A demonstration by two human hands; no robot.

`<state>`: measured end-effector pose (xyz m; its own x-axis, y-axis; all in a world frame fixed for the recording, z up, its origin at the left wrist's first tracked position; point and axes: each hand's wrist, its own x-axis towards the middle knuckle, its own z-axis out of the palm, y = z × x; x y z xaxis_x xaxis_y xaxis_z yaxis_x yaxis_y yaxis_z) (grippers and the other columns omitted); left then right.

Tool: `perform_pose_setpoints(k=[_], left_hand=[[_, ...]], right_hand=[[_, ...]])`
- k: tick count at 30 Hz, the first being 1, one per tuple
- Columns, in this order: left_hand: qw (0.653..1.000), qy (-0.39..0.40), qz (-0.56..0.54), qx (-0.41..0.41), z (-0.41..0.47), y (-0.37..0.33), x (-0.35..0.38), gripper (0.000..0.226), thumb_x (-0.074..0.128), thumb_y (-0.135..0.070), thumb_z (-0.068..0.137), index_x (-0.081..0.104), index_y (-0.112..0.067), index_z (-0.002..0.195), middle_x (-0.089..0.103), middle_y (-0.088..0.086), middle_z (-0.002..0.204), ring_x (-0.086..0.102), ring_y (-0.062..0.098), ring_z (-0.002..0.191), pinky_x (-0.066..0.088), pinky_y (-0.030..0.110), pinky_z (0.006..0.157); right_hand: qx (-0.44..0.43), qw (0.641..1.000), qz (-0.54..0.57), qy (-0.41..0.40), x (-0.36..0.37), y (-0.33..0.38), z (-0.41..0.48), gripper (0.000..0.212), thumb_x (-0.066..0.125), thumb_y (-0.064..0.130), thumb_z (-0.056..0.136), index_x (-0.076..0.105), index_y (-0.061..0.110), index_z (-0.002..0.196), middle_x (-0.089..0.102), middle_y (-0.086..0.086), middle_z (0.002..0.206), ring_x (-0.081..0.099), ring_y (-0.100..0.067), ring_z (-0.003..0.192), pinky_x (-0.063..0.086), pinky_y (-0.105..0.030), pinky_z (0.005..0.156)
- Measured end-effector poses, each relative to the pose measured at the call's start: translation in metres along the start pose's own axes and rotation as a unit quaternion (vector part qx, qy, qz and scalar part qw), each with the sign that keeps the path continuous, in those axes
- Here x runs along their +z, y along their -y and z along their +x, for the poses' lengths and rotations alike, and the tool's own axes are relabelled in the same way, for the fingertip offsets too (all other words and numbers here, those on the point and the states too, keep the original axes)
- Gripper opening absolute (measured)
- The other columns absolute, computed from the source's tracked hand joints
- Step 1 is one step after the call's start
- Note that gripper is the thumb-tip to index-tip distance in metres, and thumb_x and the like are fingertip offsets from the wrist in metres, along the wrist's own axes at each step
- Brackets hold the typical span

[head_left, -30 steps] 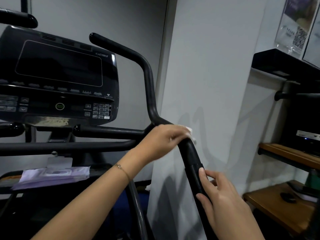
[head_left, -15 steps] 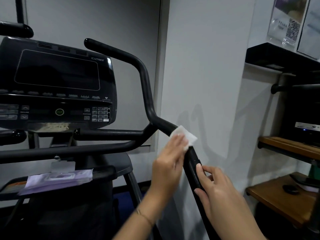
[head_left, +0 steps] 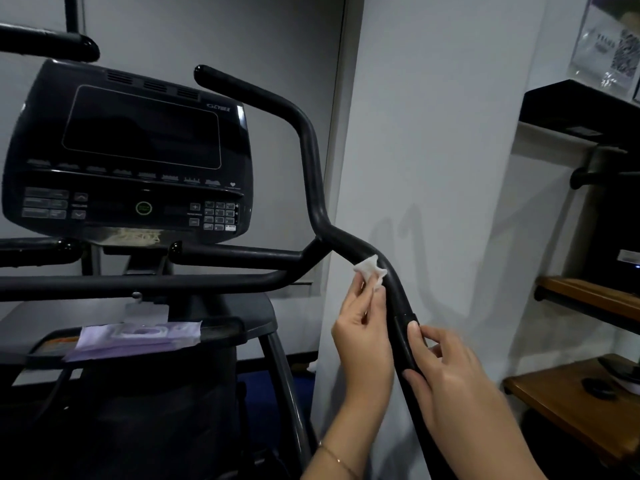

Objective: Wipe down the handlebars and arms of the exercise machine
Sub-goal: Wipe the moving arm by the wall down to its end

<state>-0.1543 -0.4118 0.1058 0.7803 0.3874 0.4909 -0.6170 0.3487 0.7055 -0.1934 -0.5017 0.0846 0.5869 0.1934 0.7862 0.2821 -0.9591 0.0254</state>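
Observation:
The exercise machine's black right arm (head_left: 311,161) rises from the lower right, bends by the wall and ends in a curved handlebar tip at the top. My left hand (head_left: 363,337) pinches a small white wipe (head_left: 372,273) and holds it against the left side of the arm just below the bend. My right hand (head_left: 446,379) grips the arm lower down, thumb lying on the black sleeve (head_left: 403,341). A horizontal black bar (head_left: 239,256) branches left from the bend under the console (head_left: 131,150).
A purple pack of wipes (head_left: 138,339) lies on the machine's tray at the left. A white wall corner (head_left: 433,168) stands right behind the arm. Wooden shelves (head_left: 588,299) with dark items stand at the right. Another handlebar (head_left: 45,46) reaches in at the top left.
My left hand came off the top of the arm, dropped to its left side and now holds the wipe upright against it. My right hand kept its grip.

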Motion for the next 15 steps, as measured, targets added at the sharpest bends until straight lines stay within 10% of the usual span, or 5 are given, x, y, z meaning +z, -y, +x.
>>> perform_pose_setpoints(k=[5,8,15], left_hand=[[0.999,-0.010,0.002,-0.050,0.035,-0.003,0.002,0.026,0.054,-0.017,0.095,0.067,-0.006,0.114,0.061,0.009,0.126,0.053,0.014,0.122,0.043,0.027,0.104],[0.997,0.001,0.012,-0.075,0.029,-0.001,-0.002,0.043,0.052,-0.028,0.095,0.062,0.011,0.080,0.057,0.019,0.072,0.057,0.028,0.071,0.048,0.035,0.077],[0.971,-0.069,-0.085,-0.212,0.057,-0.010,0.003,0.031,0.056,-0.018,0.094,0.061,-0.010,0.064,0.046,0.005,0.066,0.048,0.014,0.063,0.049,0.030,0.071]], right_hand=[[0.007,1.000,-0.008,-0.001,-0.004,0.004,0.000,0.066,0.091,0.010,0.045,0.068,0.002,0.107,0.064,-0.011,0.089,0.065,-0.025,0.067,0.041,-0.023,0.032],[0.006,1.000,-0.009,-0.001,-0.004,0.004,0.000,0.066,0.090,0.009,0.046,0.067,0.001,0.108,0.063,-0.011,0.089,0.064,-0.026,0.066,0.043,-0.026,0.032],[0.008,1.000,0.006,0.014,-0.004,0.004,0.000,0.065,0.089,0.008,0.048,0.066,0.001,0.109,0.063,-0.011,0.090,0.064,-0.025,0.067,0.047,-0.026,0.034]])
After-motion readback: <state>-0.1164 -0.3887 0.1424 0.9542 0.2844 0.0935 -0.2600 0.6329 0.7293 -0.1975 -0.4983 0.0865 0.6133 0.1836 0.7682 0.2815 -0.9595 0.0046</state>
